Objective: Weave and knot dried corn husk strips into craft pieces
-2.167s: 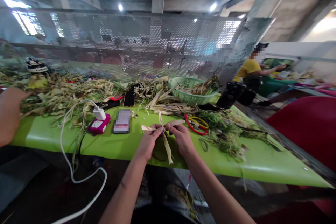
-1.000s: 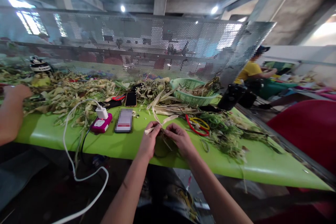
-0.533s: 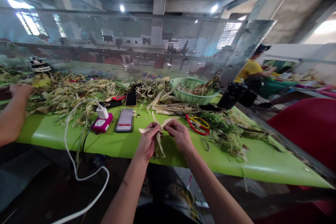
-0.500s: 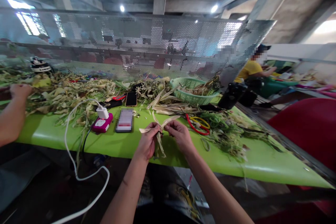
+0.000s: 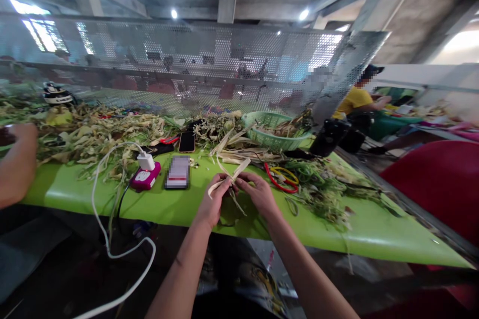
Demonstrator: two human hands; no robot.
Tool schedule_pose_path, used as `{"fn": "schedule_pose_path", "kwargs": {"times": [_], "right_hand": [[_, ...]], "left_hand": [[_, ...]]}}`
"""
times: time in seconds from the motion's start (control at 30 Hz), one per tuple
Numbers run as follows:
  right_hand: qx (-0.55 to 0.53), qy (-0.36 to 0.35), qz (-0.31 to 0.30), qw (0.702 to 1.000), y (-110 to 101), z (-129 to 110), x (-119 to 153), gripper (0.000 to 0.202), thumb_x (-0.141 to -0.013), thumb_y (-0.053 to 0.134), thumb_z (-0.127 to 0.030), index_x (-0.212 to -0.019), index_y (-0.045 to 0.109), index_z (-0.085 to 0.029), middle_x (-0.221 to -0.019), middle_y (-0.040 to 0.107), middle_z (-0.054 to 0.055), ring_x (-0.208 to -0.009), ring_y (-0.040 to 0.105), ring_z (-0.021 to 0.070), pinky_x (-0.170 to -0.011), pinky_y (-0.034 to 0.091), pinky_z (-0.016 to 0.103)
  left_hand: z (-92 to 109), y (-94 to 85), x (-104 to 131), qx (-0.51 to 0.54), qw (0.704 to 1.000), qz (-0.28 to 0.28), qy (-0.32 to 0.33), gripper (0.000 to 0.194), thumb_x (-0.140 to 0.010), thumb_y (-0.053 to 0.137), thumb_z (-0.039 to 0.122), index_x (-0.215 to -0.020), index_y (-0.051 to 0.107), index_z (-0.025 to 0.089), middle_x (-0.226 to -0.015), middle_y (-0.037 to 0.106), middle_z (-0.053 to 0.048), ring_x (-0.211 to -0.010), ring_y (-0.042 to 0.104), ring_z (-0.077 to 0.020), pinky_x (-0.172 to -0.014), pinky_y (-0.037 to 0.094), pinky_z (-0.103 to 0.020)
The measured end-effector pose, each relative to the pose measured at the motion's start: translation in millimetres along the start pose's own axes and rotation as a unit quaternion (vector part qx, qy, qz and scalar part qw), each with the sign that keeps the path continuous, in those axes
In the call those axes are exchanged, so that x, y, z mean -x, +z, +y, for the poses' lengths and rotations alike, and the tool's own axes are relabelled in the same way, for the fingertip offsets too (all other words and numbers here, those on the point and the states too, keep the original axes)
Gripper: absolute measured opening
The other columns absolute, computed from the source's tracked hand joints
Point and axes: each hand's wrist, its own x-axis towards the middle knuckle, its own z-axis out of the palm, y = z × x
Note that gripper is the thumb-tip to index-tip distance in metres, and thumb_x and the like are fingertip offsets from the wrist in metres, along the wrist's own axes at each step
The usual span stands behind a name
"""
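Note:
Between my hands, over the front part of the green table [image 5: 160, 208], is a small cluster of pale dried husk strips [image 5: 239, 168] crossing at the middle. My left hand [image 5: 214, 199] pinches the crossing from the left, with one strip curling out past its thumb. From the right, my right hand [image 5: 258, 193] closes thumb and fingers on the same strips. A thin strip end hangs below my fingertips. How the strips join is hidden by my fingers.
Past my hands lie long husks [image 5: 243, 154] and a green basket [image 5: 279, 132]. Red and yellow loops [image 5: 286, 179] and green fibres [image 5: 325, 194] sit right. Left are a phone [image 5: 177, 172], a magenta socket block [image 5: 145, 177], a white cable [image 5: 98, 174] and another person's arm [image 5: 18, 169].
The strips have turned in my hands: the left one now curls downward, the upper right one points more upward, and the hanging end swings right. My hands have drawn slightly closer together.

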Motion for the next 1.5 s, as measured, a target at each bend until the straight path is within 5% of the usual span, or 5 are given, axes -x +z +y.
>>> {"fn": "schedule_pose_path", "kwargs": {"times": [0.37,0.6,0.97,1.2,1.5], "right_hand": [[-0.156,0.070,-0.007,0.985,13.4,-6.2,4.5,0.035,-0.079,0.061,-0.053,-0.078,0.064,-0.018,-0.066,0.060,0.002,-0.058,0.050,0.0143,-0.054,0.039,0.025],[-0.158,0.066,0.016,0.985,17.1,-5.6,-1.6,0.028,-0.071,0.069,-0.046,-0.068,0.067,-0.018,-0.060,0.057,-0.001,-0.052,0.044,0.0119,-0.050,0.033,0.025],[-0.136,0.054,0.019,0.989,14.6,-11.2,-1.2,0.029,-0.069,0.069,-0.046,-0.064,0.067,-0.018,-0.060,0.057,0.000,-0.052,0.044,0.0118,-0.049,0.035,0.025],[-0.126,0.044,0.024,0.991,6.3,-7.8,0.5,0.029,-0.072,0.069,-0.046,-0.065,0.068,-0.018,-0.060,0.056,0.000,-0.052,0.043,0.0112,-0.049,0.035,0.024],[-0.157,0.060,0.045,0.985,8.4,-0.4,-2.8,0.032,-0.070,0.070,-0.047,-0.060,0.063,-0.018,-0.056,0.051,-0.002,-0.049,0.044,0.0107,-0.050,0.036,0.024]], "left_hand": [[-1.2,3.9,-3.4,0.038,0.998,0.004,-0.041,0.033,-0.067,0.077,0.041,-0.080,0.058,0.017,-0.068,0.057,0.003,-0.060,0.052,-0.0090,-0.059,0.041,-0.021],[-4.3,2.0,-5.6,0.040,0.999,0.011,-0.030,0.036,-0.068,0.076,0.042,-0.072,0.050,0.017,-0.055,0.043,0.007,-0.048,0.038,-0.0046,-0.046,0.027,-0.017],[-1.6,2.0,-1.4,0.047,0.996,0.055,-0.054,0.039,-0.061,0.079,0.042,-0.076,0.054,0.017,-0.060,0.048,0.007,-0.048,0.042,-0.0033,-0.046,0.031,-0.016],[-1.0,6.9,1.0,-0.105,0.994,0.001,-0.020,0.039,-0.074,0.066,0.054,-0.070,0.053,0.017,-0.050,0.033,0.008,-0.045,0.026,-0.0058,-0.045,0.017,-0.022],[-5.7,6.6,4.4,-0.176,0.984,-0.015,0.038,0.035,-0.076,0.065,0.050,-0.069,0.059,0.017,-0.065,0.050,0.001,-0.060,0.042,-0.0111,-0.058,0.031,-0.024]]}}
